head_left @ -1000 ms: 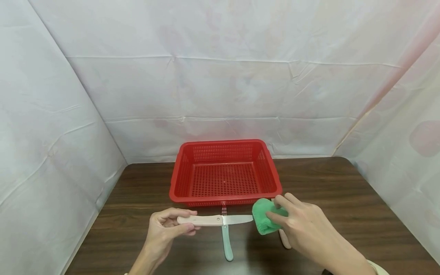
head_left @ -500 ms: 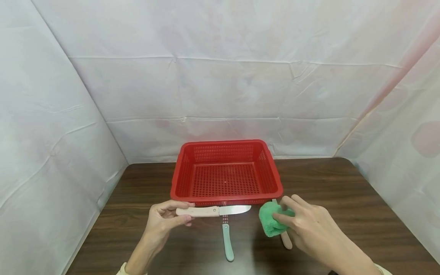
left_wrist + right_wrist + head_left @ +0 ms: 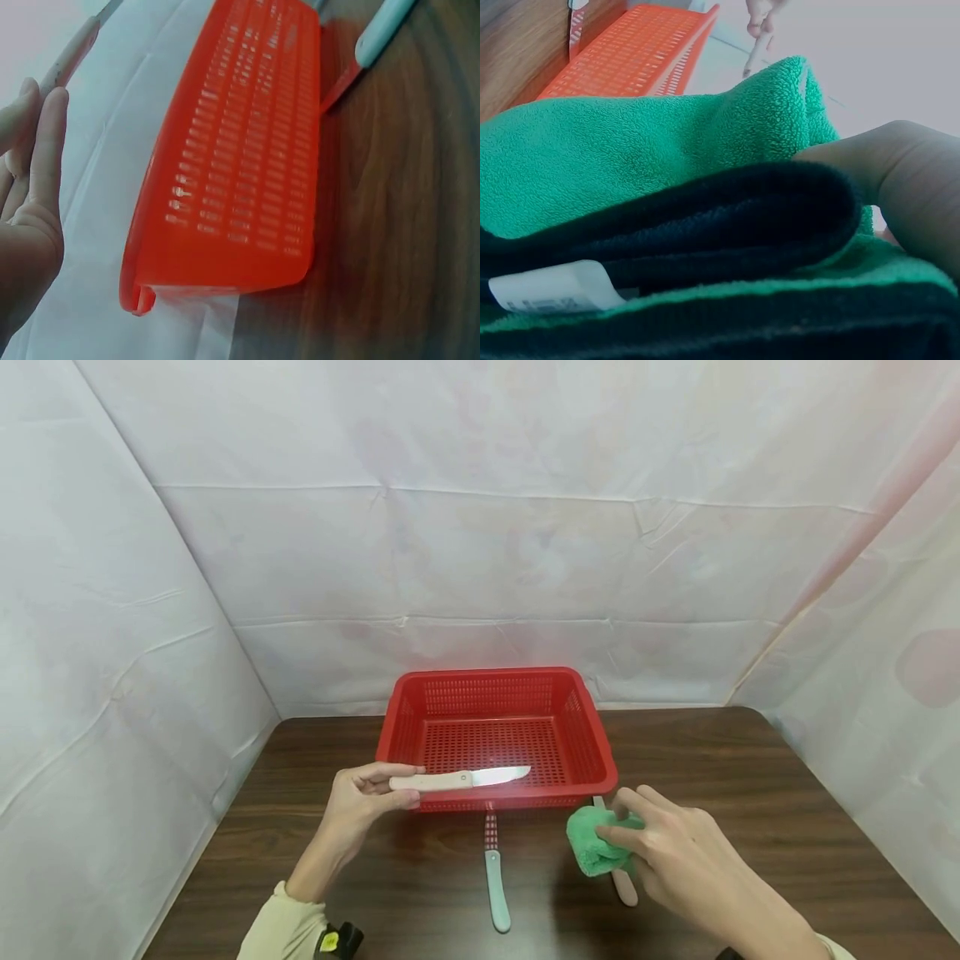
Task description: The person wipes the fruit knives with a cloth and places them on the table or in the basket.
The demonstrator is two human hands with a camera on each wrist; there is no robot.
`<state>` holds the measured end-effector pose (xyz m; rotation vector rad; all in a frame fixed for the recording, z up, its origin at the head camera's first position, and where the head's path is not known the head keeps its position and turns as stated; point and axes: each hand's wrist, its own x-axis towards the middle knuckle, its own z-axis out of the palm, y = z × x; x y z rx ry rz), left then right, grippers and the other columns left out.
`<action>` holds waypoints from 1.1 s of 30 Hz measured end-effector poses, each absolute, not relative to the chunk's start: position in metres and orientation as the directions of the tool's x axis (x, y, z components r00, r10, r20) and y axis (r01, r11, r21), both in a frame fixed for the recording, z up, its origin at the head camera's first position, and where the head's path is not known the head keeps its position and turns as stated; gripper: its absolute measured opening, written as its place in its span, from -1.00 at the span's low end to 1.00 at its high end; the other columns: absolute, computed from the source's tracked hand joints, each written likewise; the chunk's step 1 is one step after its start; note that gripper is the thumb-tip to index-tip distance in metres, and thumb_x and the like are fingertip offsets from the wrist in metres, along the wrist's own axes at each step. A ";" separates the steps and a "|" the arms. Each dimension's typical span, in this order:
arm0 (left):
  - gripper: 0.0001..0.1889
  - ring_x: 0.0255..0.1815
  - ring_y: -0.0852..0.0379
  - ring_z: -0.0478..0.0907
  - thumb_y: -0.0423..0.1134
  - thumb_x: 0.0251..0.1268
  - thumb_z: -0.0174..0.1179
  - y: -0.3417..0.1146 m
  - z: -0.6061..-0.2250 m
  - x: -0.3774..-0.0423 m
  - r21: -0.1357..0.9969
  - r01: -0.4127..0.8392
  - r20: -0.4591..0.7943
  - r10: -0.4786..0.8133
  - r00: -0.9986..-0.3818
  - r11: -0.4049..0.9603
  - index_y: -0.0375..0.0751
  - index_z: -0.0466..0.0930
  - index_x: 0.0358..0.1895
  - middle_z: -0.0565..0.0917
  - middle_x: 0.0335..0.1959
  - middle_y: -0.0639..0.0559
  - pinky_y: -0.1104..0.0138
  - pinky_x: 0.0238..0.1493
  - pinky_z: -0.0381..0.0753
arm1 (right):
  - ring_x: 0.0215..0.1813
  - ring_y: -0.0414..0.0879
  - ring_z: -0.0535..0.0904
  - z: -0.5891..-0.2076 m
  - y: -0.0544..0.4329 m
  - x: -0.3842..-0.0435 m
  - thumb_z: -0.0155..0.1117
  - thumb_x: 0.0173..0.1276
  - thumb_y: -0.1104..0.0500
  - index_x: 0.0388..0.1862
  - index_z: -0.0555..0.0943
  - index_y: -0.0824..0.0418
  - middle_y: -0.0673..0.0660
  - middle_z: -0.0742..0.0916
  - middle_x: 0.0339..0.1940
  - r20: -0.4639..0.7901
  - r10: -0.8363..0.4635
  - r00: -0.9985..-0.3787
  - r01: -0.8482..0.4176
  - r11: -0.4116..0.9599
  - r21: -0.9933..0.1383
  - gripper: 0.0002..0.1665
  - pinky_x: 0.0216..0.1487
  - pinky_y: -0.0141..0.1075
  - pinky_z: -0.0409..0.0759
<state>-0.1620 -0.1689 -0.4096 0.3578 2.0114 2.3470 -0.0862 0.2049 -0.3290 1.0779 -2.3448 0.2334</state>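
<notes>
My left hand (image 3: 360, 797) pinches the pale handle of a knife (image 3: 442, 780) between thumb and fingers. Its bare blade points right, held over the front rim of a red plastic basket (image 3: 495, 797). In the left wrist view the knife (image 3: 71, 52) is raised higher than the basket's rim. To the right, my right hand (image 3: 667, 843) grips a folded green cloth (image 3: 596, 843); the right wrist view shows its folds and a white label. Beneath cloth and hand lies a second pale-handled knife (image 3: 625, 888), its middle hidden.
A knife with a mint-green handle (image 3: 497, 893) and red-checked blade lies on the dark wooden table (image 3: 405, 893) in front of the basket. White sheets (image 3: 495, 560) hang behind the table and at both sides.
My left hand has moved away from the cloth, up and forward, carrying the knife to the basket's front rim. My right hand shifted slightly right with the cloth, then stayed nearly still.
</notes>
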 end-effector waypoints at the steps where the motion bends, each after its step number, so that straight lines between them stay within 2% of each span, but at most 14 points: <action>1: -0.60 -0.32 0.03 0.68 -0.50 -0.03 0.40 -0.169 -0.409 -0.165 0.983 0.111 0.135 0.163 -0.977 -0.146 -0.56 0.57 -0.06 0.69 -0.18 -0.25 0.12 -0.22 0.72 | -0.42 -0.19 0.38 -0.329 0.205 -0.087 0.11 -0.27 0.46 -0.39 0.73 -0.02 -0.05 0.54 -0.36 0.545 -0.648 -0.532 -0.741 0.667 0.070 -0.48 -0.77 -0.62 0.07; 4: -0.58 -0.31 0.01 0.68 -0.47 -0.06 0.42 -0.169 -0.409 -0.175 0.990 0.085 0.102 0.152 -0.983 -0.114 -0.52 0.59 -0.05 0.70 -0.20 -0.25 0.11 -0.20 0.71 | -0.43 -0.20 0.36 -0.330 0.206 -0.088 0.15 -0.30 0.48 -0.41 0.73 -0.03 -0.06 0.54 -0.37 0.546 -0.650 -0.529 -0.742 0.666 0.074 -0.48 -0.78 -0.62 0.08; 10: -0.59 -0.33 -0.01 0.69 -0.42 -0.06 0.45 -0.167 -0.411 -0.193 0.999 0.042 0.043 0.149 -0.988 -0.009 -0.41 0.63 -0.06 0.69 -0.20 -0.29 0.16 -0.19 0.72 | -0.44 -0.19 0.38 -0.332 0.207 -0.089 0.07 -0.30 0.48 -0.41 0.73 -0.03 -0.06 0.53 -0.38 0.538 -0.652 -0.534 -0.747 0.662 0.060 -0.46 -0.78 -0.62 0.04; 14: -0.60 -0.35 -0.02 0.69 -0.39 -0.04 0.45 -0.165 -0.413 -0.203 0.998 -0.009 -0.020 0.157 -0.987 0.067 -0.40 0.64 -0.05 0.69 -0.21 -0.29 0.23 -0.21 0.72 | -0.44 -0.22 0.36 -0.333 0.208 -0.088 0.17 -0.35 0.52 -0.43 0.72 -0.06 -0.09 0.51 -0.40 0.540 -0.647 -0.538 -0.740 0.669 0.065 -0.44 -0.78 -0.63 0.06; 21: -0.69 -0.39 0.06 0.62 -0.35 -0.07 0.47 -0.155 -0.412 -0.220 0.957 -0.038 -0.071 0.104 -0.992 0.287 -0.24 0.72 -0.16 0.73 -0.29 -0.09 0.26 -0.36 0.68 | -0.44 -0.24 0.34 -0.336 0.208 -0.088 0.27 -0.36 0.53 -0.44 0.71 -0.07 -0.11 0.50 -0.42 0.534 -0.650 -0.541 -0.742 0.668 0.061 -0.45 -0.77 -0.64 0.10; 27: -0.71 -0.39 0.05 0.65 -0.44 -0.08 0.45 -0.143 -0.414 -0.232 0.939 -0.055 -0.097 0.108 -0.989 0.338 -0.30 0.72 -0.19 0.72 -0.31 -0.10 0.16 -0.28 0.72 | -0.47 -0.28 0.23 -0.339 0.206 -0.089 0.19 -0.35 0.53 -0.49 0.66 -0.10 -0.13 0.45 -0.44 0.538 -0.657 -0.528 -0.750 0.658 0.068 -0.45 -0.72 -0.68 -0.04; 29: -0.73 -0.38 0.07 0.61 -0.43 -0.12 0.47 -0.140 -0.415 -0.236 0.923 -0.068 -0.111 0.093 -0.989 0.378 -0.26 0.73 -0.24 0.71 -0.32 -0.07 0.14 -0.25 0.72 | -0.48 -0.29 0.21 -0.340 0.206 -0.089 0.18 -0.36 0.54 -0.49 0.66 -0.10 -0.13 0.45 -0.45 0.537 -0.658 -0.528 -0.752 0.656 0.065 -0.44 -0.71 -0.68 -0.06; 33: -0.73 -0.37 0.07 0.52 -0.37 -0.17 0.51 -0.135 -0.417 -0.240 0.875 -0.084 -0.126 0.056 -0.990 0.476 -0.20 0.75 -0.28 0.69 -0.31 -0.03 0.26 -0.37 0.67 | -0.48 -0.30 0.20 -0.342 0.206 -0.089 0.12 -0.36 0.54 -0.48 0.67 -0.09 -0.13 0.44 -0.45 0.531 -0.658 -0.535 -0.753 0.656 0.055 -0.42 -0.69 -0.69 -0.09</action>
